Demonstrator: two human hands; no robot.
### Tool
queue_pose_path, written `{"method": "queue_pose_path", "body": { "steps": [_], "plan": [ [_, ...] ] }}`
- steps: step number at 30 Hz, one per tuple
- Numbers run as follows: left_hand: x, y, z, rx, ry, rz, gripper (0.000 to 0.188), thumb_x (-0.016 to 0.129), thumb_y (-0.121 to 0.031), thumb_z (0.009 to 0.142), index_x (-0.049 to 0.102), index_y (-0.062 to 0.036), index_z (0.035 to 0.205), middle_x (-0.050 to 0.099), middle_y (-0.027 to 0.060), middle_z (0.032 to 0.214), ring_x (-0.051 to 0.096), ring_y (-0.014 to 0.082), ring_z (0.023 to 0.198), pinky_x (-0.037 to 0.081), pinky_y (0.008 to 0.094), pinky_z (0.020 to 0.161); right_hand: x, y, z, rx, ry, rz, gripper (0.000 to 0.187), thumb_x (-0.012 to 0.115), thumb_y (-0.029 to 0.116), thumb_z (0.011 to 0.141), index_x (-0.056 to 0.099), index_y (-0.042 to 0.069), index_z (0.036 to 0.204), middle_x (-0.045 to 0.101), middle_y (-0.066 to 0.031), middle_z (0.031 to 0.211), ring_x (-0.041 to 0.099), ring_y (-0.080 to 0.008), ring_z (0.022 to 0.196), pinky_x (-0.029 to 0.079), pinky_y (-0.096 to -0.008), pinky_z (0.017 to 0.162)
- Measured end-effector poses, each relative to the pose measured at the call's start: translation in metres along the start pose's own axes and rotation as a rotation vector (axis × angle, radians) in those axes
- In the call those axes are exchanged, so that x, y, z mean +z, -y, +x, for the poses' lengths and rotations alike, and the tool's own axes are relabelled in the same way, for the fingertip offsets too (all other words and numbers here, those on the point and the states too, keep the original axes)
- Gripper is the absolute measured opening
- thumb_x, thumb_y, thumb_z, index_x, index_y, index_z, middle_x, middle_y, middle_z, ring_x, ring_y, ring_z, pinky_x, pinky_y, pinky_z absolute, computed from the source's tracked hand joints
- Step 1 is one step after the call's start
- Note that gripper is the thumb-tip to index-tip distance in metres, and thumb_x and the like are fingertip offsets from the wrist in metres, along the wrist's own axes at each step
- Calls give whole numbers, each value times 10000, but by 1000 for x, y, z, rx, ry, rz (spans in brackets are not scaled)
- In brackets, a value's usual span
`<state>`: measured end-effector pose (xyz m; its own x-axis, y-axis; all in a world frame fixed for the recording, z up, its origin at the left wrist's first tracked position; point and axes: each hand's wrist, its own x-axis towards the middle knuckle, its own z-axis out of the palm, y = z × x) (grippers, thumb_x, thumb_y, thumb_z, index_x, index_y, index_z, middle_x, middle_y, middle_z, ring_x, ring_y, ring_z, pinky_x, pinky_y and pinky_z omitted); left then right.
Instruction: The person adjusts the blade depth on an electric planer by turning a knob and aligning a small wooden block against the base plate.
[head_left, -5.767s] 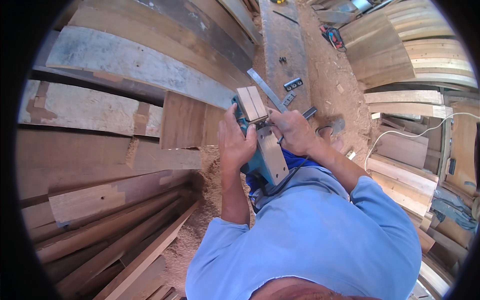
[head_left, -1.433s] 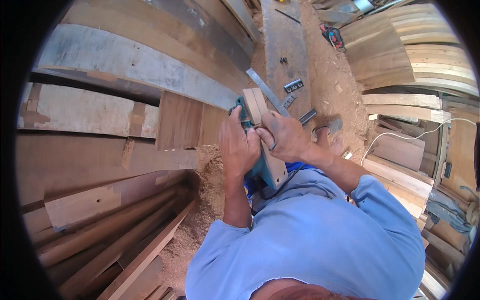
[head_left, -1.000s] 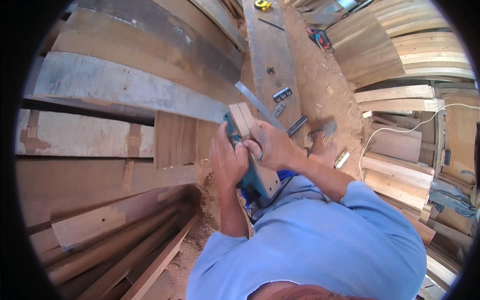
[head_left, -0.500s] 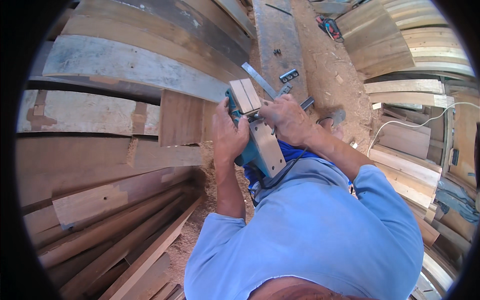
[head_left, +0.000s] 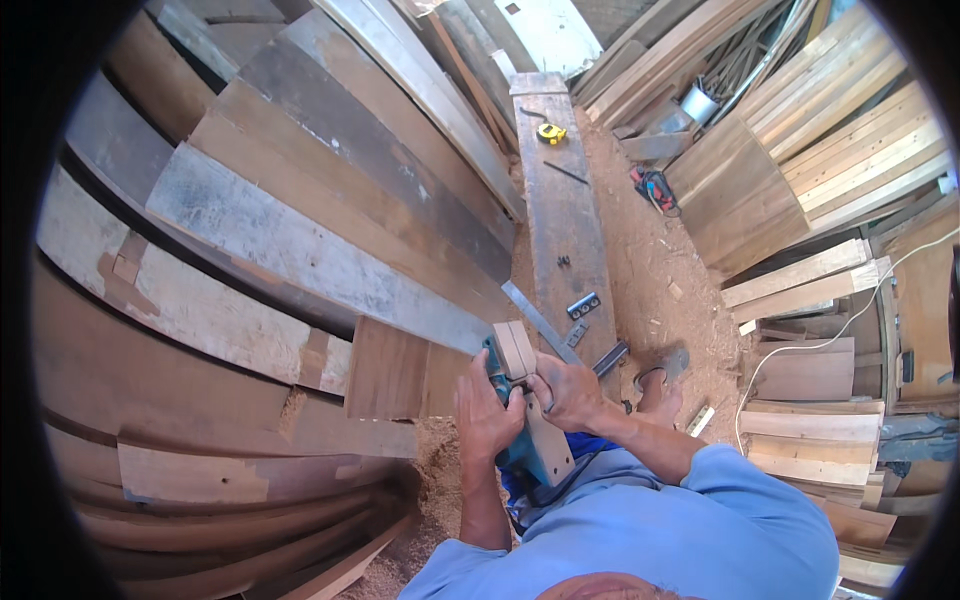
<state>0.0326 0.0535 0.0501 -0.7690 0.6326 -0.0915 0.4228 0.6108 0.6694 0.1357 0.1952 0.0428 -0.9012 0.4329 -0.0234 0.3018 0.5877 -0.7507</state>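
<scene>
View has tipped up vs. half a sec ago: long plank bench (head_left: 560, 200) w/ yellow tape measure (head_left: 551, 133) and white bucket (head_left: 697, 101) now in sight, hands sitting lower in picture. Right hand (head_left: 568, 392) has slid off top of teal power tool (head_left: 525, 420) to its near side, thumb by the pale wood block (head_left: 514, 349), so block shows more fully than 1.4 s ago. Left hand (head_left: 487, 412) has kept its grip on tool's left flank, shifting only w/ the camera.
</scene>
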Motion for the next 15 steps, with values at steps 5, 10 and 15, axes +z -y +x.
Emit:
{"method": "queue_pose_path", "body": {
  "steps": [5, 10, 15],
  "plan": [
    [4, 6, 9, 44, 5, 12, 805, 750, -234, 810, 404, -48, 1513, 627, 263, 1212, 578, 446, 1136, 449, 555, 968, -1, 0, 4, 91, 17, 42, 220, 575, 244, 1011, 619, 32, 1053, 698, -224, 1062, 681, -439, 980, 551, -537, 798],
    [2, 11, 9, -15, 17, -55, 788, 747, -228, 821, 405, -39, 1505, 625, 276, 1241, 578, 463, 1153, 455, 565, 991, -22, 11, 11, 95, 212, -6, 202, 583, 207, 993, 589, 12, 1046, 683, -229, 1110, 672, -456, 993, 539, -545, 819],
    [2, 8, 5, 7, -7, -113, 781, 739, -225, 834, 398, -26, 1508, 597, 315, 1289, 565, 489, 1191, 454, 566, 1037, -29, 1, 2, -194, 176, -51, 233, 620, 135, 914, 578, 0, 1099, 669, -239, 1162, 672, -464, 1000, 548, -536, 827]
  ]
}}
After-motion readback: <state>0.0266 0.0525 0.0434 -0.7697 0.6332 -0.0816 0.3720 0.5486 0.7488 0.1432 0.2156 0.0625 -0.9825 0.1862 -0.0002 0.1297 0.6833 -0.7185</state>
